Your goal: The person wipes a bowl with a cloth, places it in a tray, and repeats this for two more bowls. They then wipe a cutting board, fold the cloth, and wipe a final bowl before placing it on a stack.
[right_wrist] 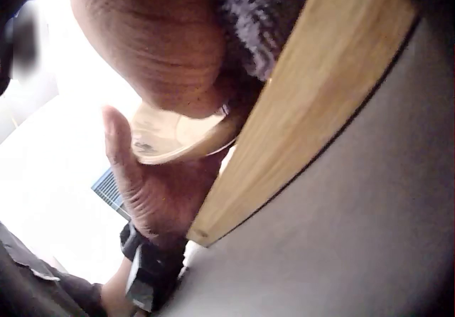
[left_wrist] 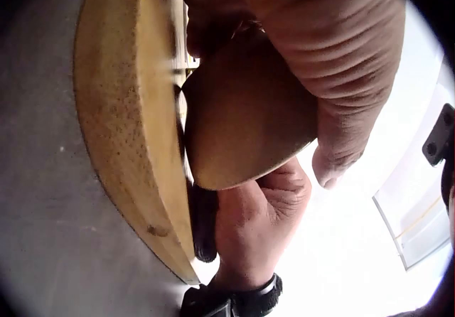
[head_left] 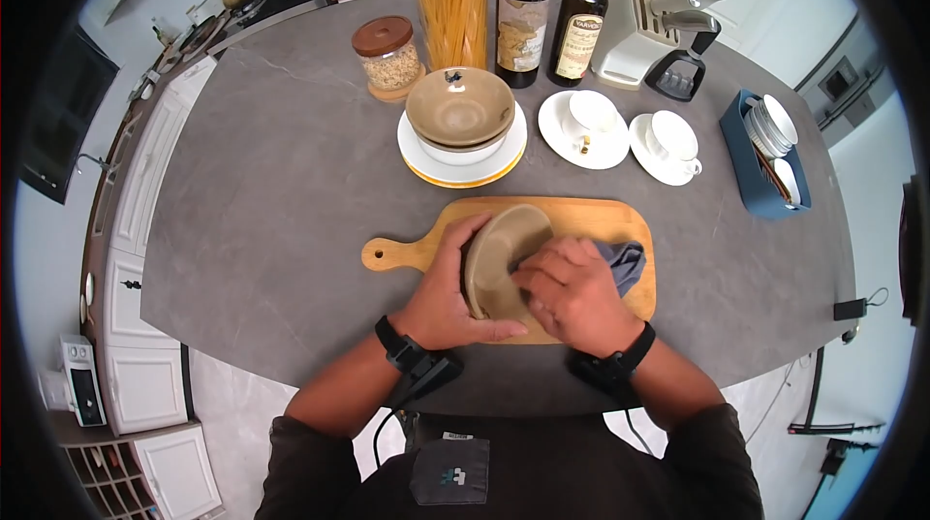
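A tan bowl (head_left: 489,263) is tilted on its side above the wooden board (head_left: 620,215). My left hand (head_left: 441,297) grips it from the left, thumb along the near rim, fingers behind. My right hand (head_left: 578,297) has its curled fingers at the bowl's inside, gripping a grey-blue cloth (head_left: 625,266) that trails out to the right over the board. In the right wrist view the fluffy cloth (right_wrist: 252,29) shows beside the right hand (right_wrist: 160,47). The left wrist view shows the bowl's outer side (left_wrist: 249,118) under the left hand (left_wrist: 334,40).
Behind the board stand stacked bowls (head_left: 460,108) on white plates (head_left: 417,157), two white cups on saucers (head_left: 581,152), a blue basket (head_left: 746,166) with dishes, a jar (head_left: 387,55), a pasta container (head_left: 450,6), two bottles (head_left: 523,26) and a knife block (head_left: 630,35).
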Motion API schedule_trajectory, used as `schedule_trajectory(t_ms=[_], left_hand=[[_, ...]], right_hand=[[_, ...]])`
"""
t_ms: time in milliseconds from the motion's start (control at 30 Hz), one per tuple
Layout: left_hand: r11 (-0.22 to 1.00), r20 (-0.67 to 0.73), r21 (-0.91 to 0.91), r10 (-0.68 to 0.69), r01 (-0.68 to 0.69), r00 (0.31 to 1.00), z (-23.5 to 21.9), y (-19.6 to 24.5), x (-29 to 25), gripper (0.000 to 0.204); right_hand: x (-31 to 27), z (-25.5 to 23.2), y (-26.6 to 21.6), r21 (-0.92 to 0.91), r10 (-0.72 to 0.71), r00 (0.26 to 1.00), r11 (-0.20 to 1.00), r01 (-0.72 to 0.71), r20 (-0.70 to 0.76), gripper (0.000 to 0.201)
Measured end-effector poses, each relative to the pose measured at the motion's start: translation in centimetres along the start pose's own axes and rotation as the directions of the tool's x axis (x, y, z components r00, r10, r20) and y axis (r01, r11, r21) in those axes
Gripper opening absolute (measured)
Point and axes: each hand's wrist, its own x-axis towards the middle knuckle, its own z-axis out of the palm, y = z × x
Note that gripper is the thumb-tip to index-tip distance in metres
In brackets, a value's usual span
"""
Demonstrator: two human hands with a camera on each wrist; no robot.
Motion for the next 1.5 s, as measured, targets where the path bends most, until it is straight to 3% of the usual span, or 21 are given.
schedule_trajectory(t_ms=[67, 167, 200, 267, 367, 433, 500, 567, 667, 733, 900, 967, 1133, 1200, 1267, 1300, 1367, 1500], left_hand=[[1.000, -0.064, -0.009, 0.021, -0.021, 0.998, 0.3, 0.1, 0.0, 0.134], [0.993, -0.042, 0.112, 0.033, -0.028, 0.999, 0.1, 0.9, 0.3, 0.135], [0.993, -0.052, 0.112, 0.029, -0.023, 0.998, 0.0, 1.2, 0.4, 0.135], [0.983, -0.041, 0.186, 0.013, -0.005, 0.999, -0.1, 1.5, 0.3, 0.135], [0.989, -0.041, 0.148, 0.008, -0.002, 0.999, 0.0, 1.3, 0.3, 0.136], [0.995, -0.039, 0.103, -0.012, 0.016, 0.999, 0.0, 1.1, 0.2, 0.136], [0.998, -0.036, 0.059, -0.028, 0.030, 0.999, 0.1, 0.9, 0.1, 0.137], [0.999, -0.017, -0.037, -0.034, 0.033, 0.999, 0.2, 0.8, 0.1, 0.137], [1.000, -0.028, -0.013, -0.012, 0.011, 1.000, 0.2, 0.7, 0.0, 0.137], [1.000, -0.021, 0.011, -0.009, 0.010, 1.000, 0.0, 1.1, 0.1, 0.137], [0.999, -0.009, -0.005, -0.048, 0.048, 0.999, 0.2, 1.2, 0.1, 0.137], [0.999, -0.023, 0.029, -0.035, 0.036, 0.999, 0.2, 1.2, 0.1, 0.137], [0.999, -0.030, 0.038, -0.036, 0.037, 0.999, 0.2, 1.3, 0.3, 0.132], [0.998, -0.012, 0.047, -0.051, 0.052, 0.999, 0.1, 1.2, 0.3, 0.130], [0.986, -0.018, -0.155, -0.058, 0.054, 0.998, 0.3, 0.8, 0.3, 0.116], [0.986, -0.003, -0.155, -0.061, 0.060, 0.998, 0.3, 0.8, 0.3, 0.116], [0.954, -0.067, -0.298, -0.066, 0.043, 0.996, 0.2, 1.1, 0.5, 0.097], [0.973, -0.128, -0.227, -0.065, 0.035, 0.990, -0.4, 1.2, 0.3, 0.076]], right_hand=[[-0.3, -0.6, -0.6, 0.266, -0.011, 0.988, 0.964, -0.030, 0.153, 0.032], [-0.6, -0.5, -0.2, 0.354, -0.068, 0.981, 0.935, 0.000, 0.180, 0.033], [-0.4, -0.5, 0.0, 0.359, -0.076, 0.980, 0.933, 0.005, 0.185, 0.033], [-0.2, -0.3, 0.3, 0.130, 0.021, 0.996, 0.991, -0.032, 0.082, 0.032], [0.1, -0.4, 0.7, 0.033, 0.069, 0.998, 0.997, -0.069, 0.003, 0.032], [0.0, -0.3, 0.5, 0.042, 0.054, 0.998, 0.998, -0.055, 0.021, 0.032], [0.1, -0.9, -0.2, 0.255, -0.013, 0.984, 0.966, -0.034, 0.179, 0.032], [-0.1, -0.5, -0.2, 0.309, -0.029, 0.980, 0.950, -0.033, 0.194, 0.033], [-0.2, -0.3, 0.3, 0.384, -0.072, 0.978, 0.923, -0.010, 0.198, 0.035], [-0.1, -0.3, 0.4, 0.123, -0.011, 0.998, 0.992, 0.003, 0.070, 0.038], [0.3, -0.3, 0.2, -0.016, 0.041, 0.999, 0.999, -0.042, -0.031, 0.036], [0.2, -0.3, -0.6, 0.139, -0.021, 0.995, 0.990, 0.008, 0.098, 0.034], [0.0, -0.4, -0.3, 0.310, -0.031, 0.988, 0.950, -0.019, 0.153, 0.029], [-0.1, -0.2, -0.1, 0.374, 0.007, 0.996, 0.927, -0.040, 0.088, 0.029], [-0.2, 0.2, 0.6, 0.330, 0.046, 0.999, 0.943, -0.047, 0.010, 0.029], [-0.3, 0.2, 1.0, 0.282, 0.069, 0.996, 0.958, -0.049, -0.063, 0.029], [-0.5, 0.1, 1.8, 0.263, 0.118, 0.988, 0.961, -0.088, -0.101, 0.030], [-0.6, -0.1, 2.3, 0.275, 0.245, 0.947, 0.944, -0.184, -0.207, 0.031]])
